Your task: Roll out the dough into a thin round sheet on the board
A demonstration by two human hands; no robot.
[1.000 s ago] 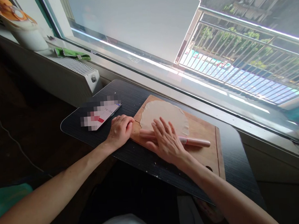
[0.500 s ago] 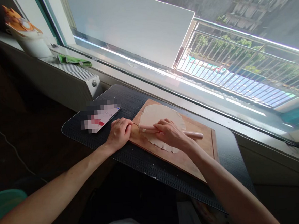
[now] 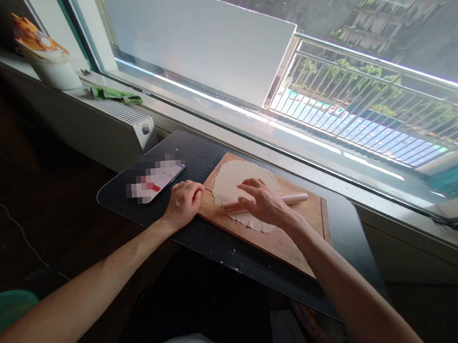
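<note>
A flat, roughly round sheet of dough (image 3: 229, 176) with a ragged edge lies on a wooden cutting board (image 3: 310, 215). Across the dough rests a pinkish rolling pin (image 3: 296, 198). My right hand (image 3: 263, 201) is over the pin's middle, its fingers stretched forward and apart rather than wrapped round it; the palm's contact with the pin is hidden. At the board's left edge, my left hand (image 3: 183, 202) is closed, thumb and fingers on the board's corner.
The board lies on a dark table (image 3: 160, 150) with scattered white bits. Left of my left hand lies a phone (image 3: 161, 182), partly blurred out. Beyond the table are a window sill and a radiator (image 3: 111, 114) with a green cloth (image 3: 116, 94) and a white container (image 3: 59, 71).
The rolling pin has turned slightly, its left end nearer me and its right end farther away. My right hand's fingers have lifted off it and spread. My left hand has stayed put.
</note>
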